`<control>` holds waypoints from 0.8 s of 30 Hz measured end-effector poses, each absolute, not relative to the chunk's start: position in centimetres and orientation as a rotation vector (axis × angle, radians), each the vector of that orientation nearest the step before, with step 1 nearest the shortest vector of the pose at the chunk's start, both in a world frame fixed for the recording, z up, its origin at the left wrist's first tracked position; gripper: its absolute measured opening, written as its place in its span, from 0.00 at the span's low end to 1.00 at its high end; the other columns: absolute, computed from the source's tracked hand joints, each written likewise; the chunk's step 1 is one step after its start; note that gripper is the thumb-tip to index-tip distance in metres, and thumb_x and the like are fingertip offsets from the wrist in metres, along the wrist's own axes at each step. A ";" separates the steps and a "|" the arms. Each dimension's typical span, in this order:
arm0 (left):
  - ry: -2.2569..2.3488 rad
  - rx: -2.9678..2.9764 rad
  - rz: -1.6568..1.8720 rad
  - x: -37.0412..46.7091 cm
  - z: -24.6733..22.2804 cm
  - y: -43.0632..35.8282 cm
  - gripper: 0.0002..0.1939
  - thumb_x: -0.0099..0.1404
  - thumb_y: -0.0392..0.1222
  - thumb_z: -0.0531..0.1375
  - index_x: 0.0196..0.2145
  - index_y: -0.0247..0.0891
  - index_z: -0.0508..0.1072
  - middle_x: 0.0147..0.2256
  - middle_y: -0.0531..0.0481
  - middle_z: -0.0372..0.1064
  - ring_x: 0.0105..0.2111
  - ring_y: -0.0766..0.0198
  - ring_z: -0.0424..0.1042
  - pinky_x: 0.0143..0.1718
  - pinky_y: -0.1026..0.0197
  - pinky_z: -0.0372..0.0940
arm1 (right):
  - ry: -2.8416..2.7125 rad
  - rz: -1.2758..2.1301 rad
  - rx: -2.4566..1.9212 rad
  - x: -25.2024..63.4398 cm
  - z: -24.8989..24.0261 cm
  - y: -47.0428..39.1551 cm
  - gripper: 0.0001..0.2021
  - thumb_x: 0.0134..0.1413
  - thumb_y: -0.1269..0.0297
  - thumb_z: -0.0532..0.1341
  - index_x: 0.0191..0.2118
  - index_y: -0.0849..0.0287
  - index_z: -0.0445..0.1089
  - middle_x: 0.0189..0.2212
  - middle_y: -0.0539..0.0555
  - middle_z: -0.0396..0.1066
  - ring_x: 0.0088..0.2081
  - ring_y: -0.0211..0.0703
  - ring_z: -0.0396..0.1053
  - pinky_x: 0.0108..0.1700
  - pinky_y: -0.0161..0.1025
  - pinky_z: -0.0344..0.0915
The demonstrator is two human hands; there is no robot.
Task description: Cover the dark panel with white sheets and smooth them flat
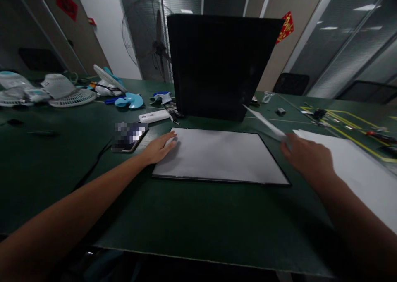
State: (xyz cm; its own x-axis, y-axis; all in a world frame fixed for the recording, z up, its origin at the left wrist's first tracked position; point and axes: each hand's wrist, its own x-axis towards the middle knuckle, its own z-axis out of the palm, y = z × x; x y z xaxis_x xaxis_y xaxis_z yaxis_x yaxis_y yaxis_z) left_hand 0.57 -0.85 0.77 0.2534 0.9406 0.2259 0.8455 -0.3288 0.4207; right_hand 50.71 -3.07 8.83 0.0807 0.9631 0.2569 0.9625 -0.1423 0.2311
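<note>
While our left hand [159, 147] rests w/ fingers loosely spread on the white panel's [217, 156] far left corner, not gripping, our right hand [308, 156] pinches a thin white sheet [268, 125] by one end, nr the panel's far right corner. The panel lies flat on the green table [201, 220], in front of the upright black object [223, 67]; a larger white sheet [347, 162] lies just beyond the right hand. To do this well, we'd press lightly nr the rim, b/c pushing mid-panel could mark it, & hold the thin sheet by its edge w/o creasing. Its tip looks v. close to the black object; touching or not, can't tell.
</note>
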 end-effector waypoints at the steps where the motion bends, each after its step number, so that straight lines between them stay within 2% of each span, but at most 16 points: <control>1: 1.683 2.286 0.687 0.5 0.7 -0.8 0.39 0.76 0.66 0.42 0.69 0.35 0.65 0.71 0.40 0.57 0.71 0.49 0.58 0.72 0.47 0.51 | 2.211 0.520 2.176 49.0 8.5 -3.8 0.29 0.73 0.49 0.45 0.64 0.60 0.70 0.47 0.69 0.79 0.40 0.62 0.79 0.40 0.53 0.72; 3: 1.697 2.245 0.720 0.5 0.6 -0.8 0.40 0.76 0.66 0.39 0.70 0.34 0.63 0.71 0.40 0.57 0.71 0.50 0.58 0.73 0.49 0.50 | 2.531 0.339 1.845 46.4 7.2 -4.8 0.26 0.71 0.49 0.51 0.65 0.55 0.70 0.52 0.63 0.78 0.42 0.58 0.79 0.43 0.53 0.75; 7: 1.698 2.267 0.635 0.6 0.8 -0.9 0.44 0.75 0.70 0.40 0.72 0.34 0.60 0.73 0.40 0.53 0.72 0.48 0.56 0.73 0.48 0.50 | 2.990 0.068 1.261 44.4 3.9 -5.5 0.20 0.70 0.56 0.56 0.61 0.52 0.76 0.59 0.56 0.75 0.56 0.54 0.76 0.56 0.56 0.74; 10: 1.692 2.326 0.537 0.7 1.0 -1.0 0.46 0.73 0.73 0.41 0.72 0.36 0.58 0.74 0.41 0.49 0.72 0.46 0.55 0.72 0.44 0.52 | 3.109 0.054 1.117 44.3 2.8 -5.5 0.20 0.70 0.61 0.57 0.62 0.55 0.75 0.62 0.57 0.72 0.61 0.54 0.71 0.61 0.58 0.71; 14: 1.709 2.348 0.468 0.9 1.2 -1.1 0.47 0.72 0.74 0.39 0.73 0.35 0.58 0.75 0.40 0.46 0.73 0.44 0.53 0.72 0.43 0.52 | 3.162 -0.089 1.033 43.9 2.7 -6.1 0.20 0.71 0.60 0.57 0.64 0.54 0.74 0.64 0.55 0.70 0.65 0.52 0.68 0.64 0.58 0.68; 17: 1.717 2.347 0.419 1.0 1.2 -1.0 0.45 0.72 0.73 0.44 0.72 0.39 0.60 0.75 0.44 0.45 0.72 0.43 0.53 0.70 0.41 0.54 | 3.198 -0.241 0.944 43.4 2.8 -6.2 0.23 0.71 0.58 0.57 0.68 0.52 0.69 0.67 0.53 0.66 0.67 0.49 0.64 0.68 0.54 0.64; 19: 1.718 2.337 0.397 0.9 1.1 -0.7 0.41 0.71 0.70 0.49 0.70 0.42 0.64 0.75 0.45 0.47 0.72 0.43 0.54 0.71 0.41 0.54 | 3.207 -0.290 1.018 44.2 3.0 -5.2 0.25 0.72 0.56 0.56 0.70 0.51 0.66 0.68 0.54 0.65 0.68 0.49 0.63 0.69 0.53 0.62; 21: 1.695 2.324 0.428 0.7 1.0 -0.4 0.38 0.71 0.68 0.51 0.68 0.41 0.68 0.73 0.44 0.52 0.72 0.45 0.55 0.72 0.43 0.51 | 3.141 -0.184 1.372 46.5 3.2 -3.3 0.25 0.73 0.53 0.54 0.70 0.52 0.66 0.67 0.56 0.66 0.66 0.52 0.65 0.68 0.56 0.62; 23: 1.663 2.304 0.493 0.4 0.9 -0.1 0.37 0.71 0.66 0.52 0.66 0.39 0.70 0.71 0.43 0.57 0.72 0.47 0.56 0.73 0.46 0.48 | 2.871 0.106 1.903 50.6 3.1 -0.8 0.29 0.73 0.50 0.51 0.70 0.60 0.65 0.67 0.64 0.65 0.66 0.57 0.65 0.68 0.57 0.59; 24: 1.653 2.290 0.522 0.3 0.8 0.0 0.36 0.71 0.65 0.52 0.66 0.39 0.70 0.71 0.42 0.58 0.71 0.48 0.57 0.73 0.46 0.48 | 2.697 0.263 2.098 53.1 2.9 0.4 0.31 0.73 0.50 0.50 0.71 0.66 0.63 0.68 0.69 0.62 0.68 0.60 0.61 0.69 0.57 0.55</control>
